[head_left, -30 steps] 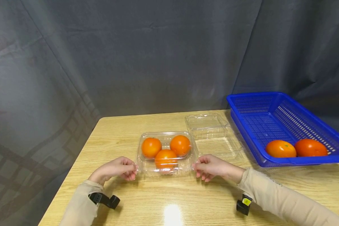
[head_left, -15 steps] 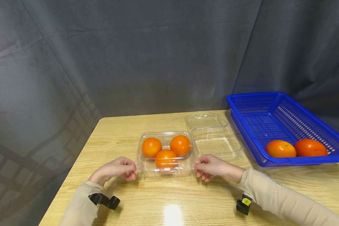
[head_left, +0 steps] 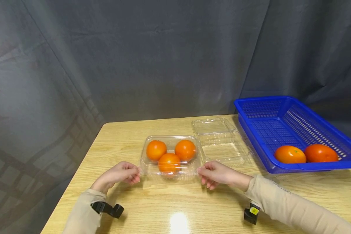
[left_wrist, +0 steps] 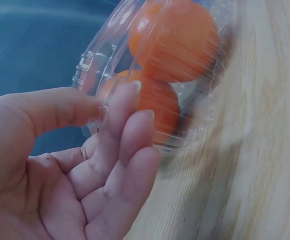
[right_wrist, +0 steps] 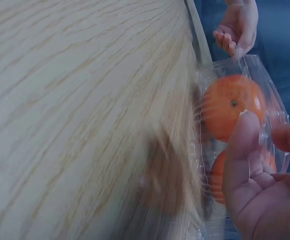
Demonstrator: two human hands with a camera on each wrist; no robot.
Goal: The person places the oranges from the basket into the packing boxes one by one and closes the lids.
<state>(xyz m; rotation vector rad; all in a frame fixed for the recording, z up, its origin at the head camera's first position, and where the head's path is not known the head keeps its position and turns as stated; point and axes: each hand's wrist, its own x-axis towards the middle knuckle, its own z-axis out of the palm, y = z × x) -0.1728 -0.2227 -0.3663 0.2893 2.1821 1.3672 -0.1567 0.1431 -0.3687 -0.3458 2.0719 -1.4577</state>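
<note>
On the table (head_left: pixel 152 208), or just over it (I couldn't tell), was the near box (head_left: pixel 148 168). The left hand (head_left: pixel 122 175) and right hand (head_left: pixel 217 175) pinched its near corners. If one pinch slipped, it could tip and its three oranges (head_left: pixel 169 163) roll.

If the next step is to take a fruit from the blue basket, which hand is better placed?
Probably the right hand: it is nearer to the blue basket and its two fruits. The left hand is farther, across the clear container. Both hands pinch its edge, so the right should first let go.
</note>
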